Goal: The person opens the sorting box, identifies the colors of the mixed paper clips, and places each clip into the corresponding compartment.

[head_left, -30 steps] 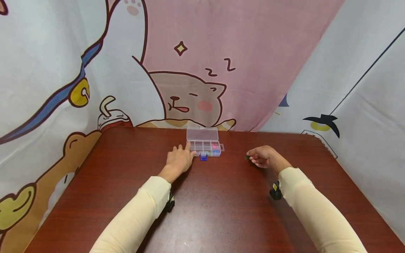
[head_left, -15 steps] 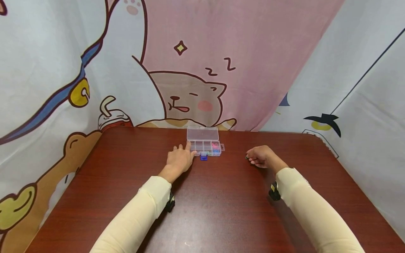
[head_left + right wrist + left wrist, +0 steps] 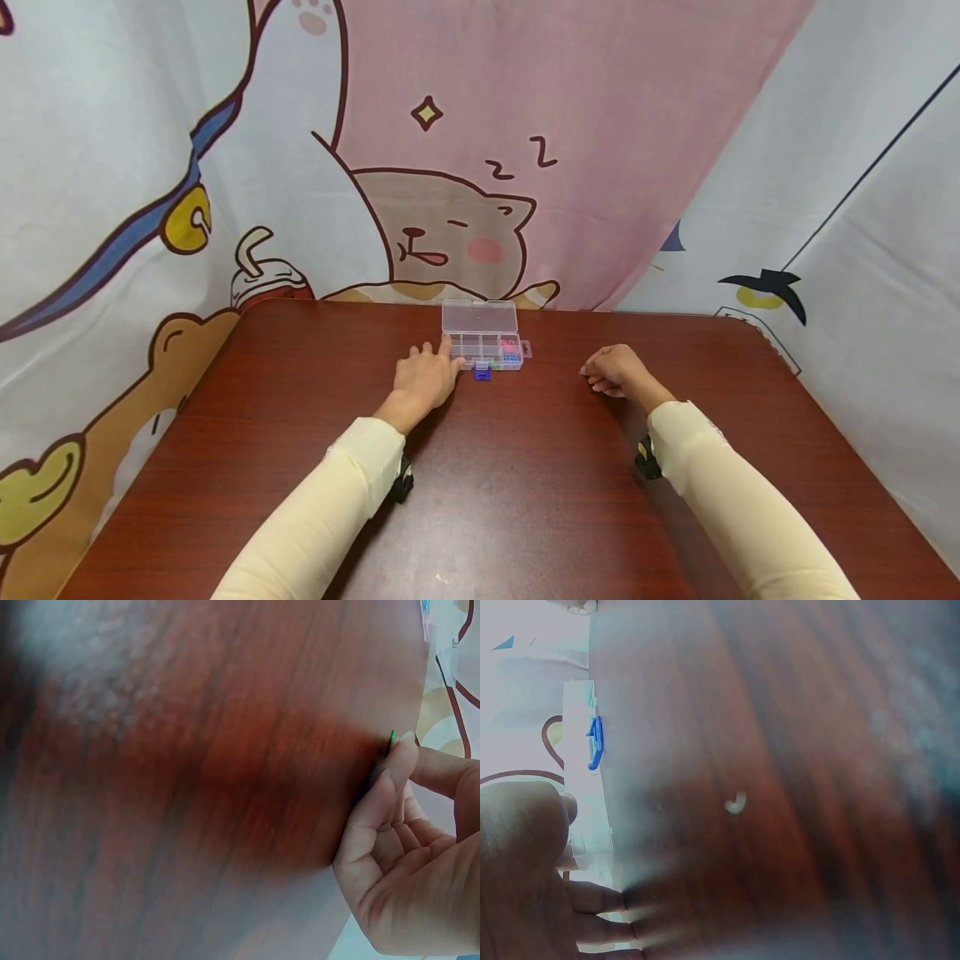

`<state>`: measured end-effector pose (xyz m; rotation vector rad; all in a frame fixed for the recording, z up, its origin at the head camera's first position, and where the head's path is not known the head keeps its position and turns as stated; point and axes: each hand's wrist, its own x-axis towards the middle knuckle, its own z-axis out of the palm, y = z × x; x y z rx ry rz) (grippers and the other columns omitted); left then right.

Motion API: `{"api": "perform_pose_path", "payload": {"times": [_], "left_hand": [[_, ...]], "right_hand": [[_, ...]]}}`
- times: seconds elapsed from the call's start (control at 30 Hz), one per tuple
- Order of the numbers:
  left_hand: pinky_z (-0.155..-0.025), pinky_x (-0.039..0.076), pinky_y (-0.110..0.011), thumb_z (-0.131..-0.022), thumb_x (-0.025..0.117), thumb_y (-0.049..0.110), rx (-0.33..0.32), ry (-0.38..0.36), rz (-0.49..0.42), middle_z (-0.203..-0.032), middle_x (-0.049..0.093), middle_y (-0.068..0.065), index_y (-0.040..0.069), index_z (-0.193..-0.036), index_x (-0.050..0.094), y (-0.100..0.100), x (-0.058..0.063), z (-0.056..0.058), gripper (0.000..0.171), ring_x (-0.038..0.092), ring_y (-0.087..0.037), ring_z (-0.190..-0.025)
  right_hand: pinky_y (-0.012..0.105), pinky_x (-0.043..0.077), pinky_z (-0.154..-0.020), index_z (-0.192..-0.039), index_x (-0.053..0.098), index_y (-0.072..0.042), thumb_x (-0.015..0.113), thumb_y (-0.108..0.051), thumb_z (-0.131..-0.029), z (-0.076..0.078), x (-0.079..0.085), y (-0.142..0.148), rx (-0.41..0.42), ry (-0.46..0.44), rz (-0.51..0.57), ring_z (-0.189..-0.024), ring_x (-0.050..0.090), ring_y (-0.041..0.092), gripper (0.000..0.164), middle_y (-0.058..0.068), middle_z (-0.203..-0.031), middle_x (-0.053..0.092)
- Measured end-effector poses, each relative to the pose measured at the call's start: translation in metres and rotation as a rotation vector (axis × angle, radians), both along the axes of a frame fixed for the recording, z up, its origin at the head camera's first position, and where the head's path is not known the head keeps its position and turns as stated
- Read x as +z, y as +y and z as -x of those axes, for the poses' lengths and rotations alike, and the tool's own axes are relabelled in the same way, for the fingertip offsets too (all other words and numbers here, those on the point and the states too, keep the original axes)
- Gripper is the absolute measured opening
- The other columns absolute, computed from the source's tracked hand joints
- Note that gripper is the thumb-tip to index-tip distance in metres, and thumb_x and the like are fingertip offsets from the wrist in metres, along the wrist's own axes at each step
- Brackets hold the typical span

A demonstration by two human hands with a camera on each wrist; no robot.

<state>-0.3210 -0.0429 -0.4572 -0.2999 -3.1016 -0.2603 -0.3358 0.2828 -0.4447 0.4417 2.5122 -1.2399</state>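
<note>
**Cartoon backdrop frames a red-brown table**

From my remote seat I see a dark reddish wooden table (image 3: 525, 500) with rounded far corners, backed by a printed curtain (image 3: 525, 125). A sleeping cat (image 3: 450, 237) dozes on its pink panel beneath a yellow star (image 3: 427, 114) and two Zs. A golden bell (image 3: 186, 219) hangs at left; a bear (image 3: 180, 342) peeks beside the table's edge.
</note>
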Motion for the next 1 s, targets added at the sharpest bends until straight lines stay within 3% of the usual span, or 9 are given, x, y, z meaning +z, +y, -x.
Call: {"api": "perform_pose_path", "payload": {"times": [0.4,0.67,1.0], "left_hand": [[-0.098,0.044,-0.056,-0.104,0.032,0.047,-0.006,-0.011,0.009,-0.143,0.047,-0.023,0.013,-0.152,0.032,-0.0007,0.0021,0.0002,0.059,0.045,-0.043,-0.131],[-0.097,0.045,-0.056,-0.105,0.031,0.047,-0.011,-0.002,0.030,-0.143,0.048,-0.023,0.013,-0.151,0.032,-0.0004,-0.0014,0.0011,0.058,0.046,-0.043,-0.130],[-0.098,0.044,-0.056,-0.105,0.031,0.047,-0.016,-0.005,0.020,-0.142,0.048,-0.023,0.013,-0.152,0.032,-0.0010,0.0001,0.0003,0.058,0.046,-0.044,-0.131]], "right_hand": [[0.026,0.050,-0.054,-0.081,0.067,-0.002,0.069,-0.023,-0.090,0.0049,0.0000,0.0020,-0.021,-0.041,-0.038,-0.052,0.059,0.010,0.023,-0.002,-0.059,0.061],[0.023,0.046,-0.051,-0.083,0.066,-0.003,0.069,-0.020,-0.091,0.0029,-0.0015,0.0074,-0.028,-0.050,0.034,-0.048,0.052,0.007,0.019,-0.005,-0.055,0.055],[0.027,0.048,-0.054,-0.090,0.069,-0.002,0.073,-0.019,-0.086,0.0010,-0.0018,0.0058,-0.037,-0.013,0.034,-0.051,0.054,0.010,0.018,-0.003,-0.060,0.056]]}}
